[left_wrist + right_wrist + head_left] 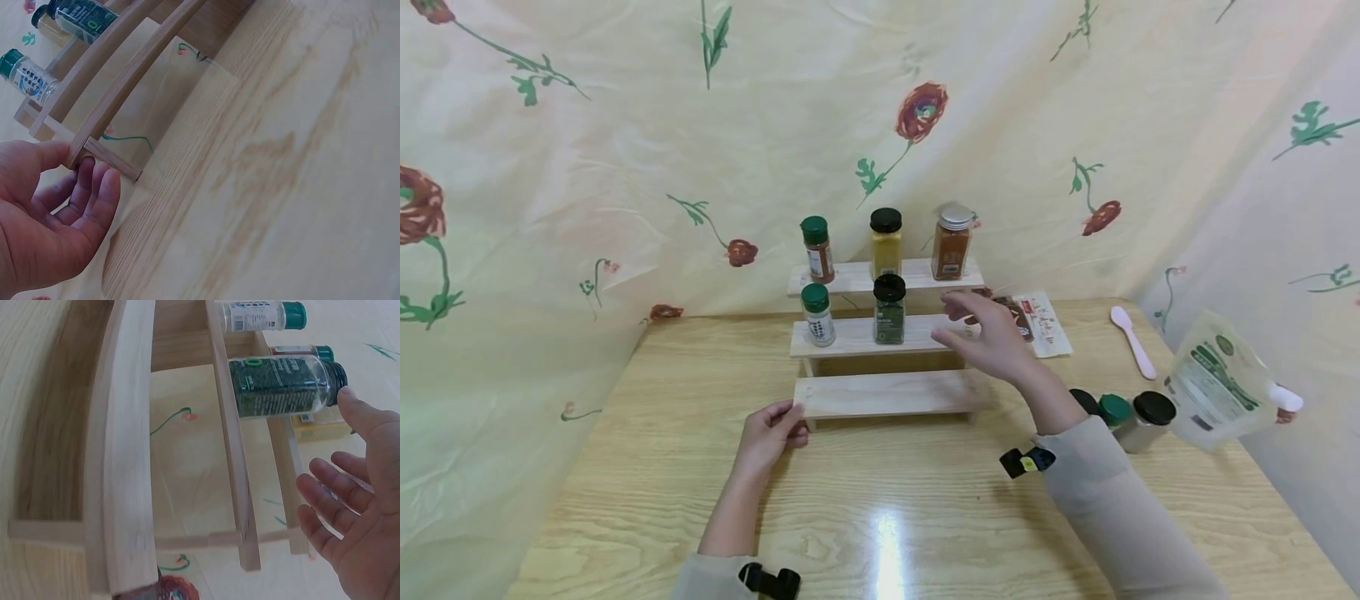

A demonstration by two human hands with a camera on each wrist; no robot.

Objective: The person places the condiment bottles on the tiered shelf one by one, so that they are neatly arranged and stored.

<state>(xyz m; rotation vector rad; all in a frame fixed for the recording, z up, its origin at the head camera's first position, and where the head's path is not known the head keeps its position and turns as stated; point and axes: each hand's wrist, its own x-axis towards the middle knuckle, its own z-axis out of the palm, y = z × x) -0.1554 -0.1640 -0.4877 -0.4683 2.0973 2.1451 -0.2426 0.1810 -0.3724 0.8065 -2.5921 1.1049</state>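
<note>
A three-step wooden rack stands against the back curtain. My left hand holds the left end of its lowest step, thumb at the upper edge and fingers curled below, as the left wrist view shows. On the middle step are a white-labelled shaker with a green cap and a black-capped jar of green herbs. My right hand hovers by that step's right end, fingers spread and holding nothing; in the right wrist view its thumb is close to the herb jar's lid.
Along the top step stand a green-capped shaker, a yellow spice jar and a silver-lidded jar. Right of the rack lie a packet and a pink spoon. More capped jars and a pouch stand farther right.
</note>
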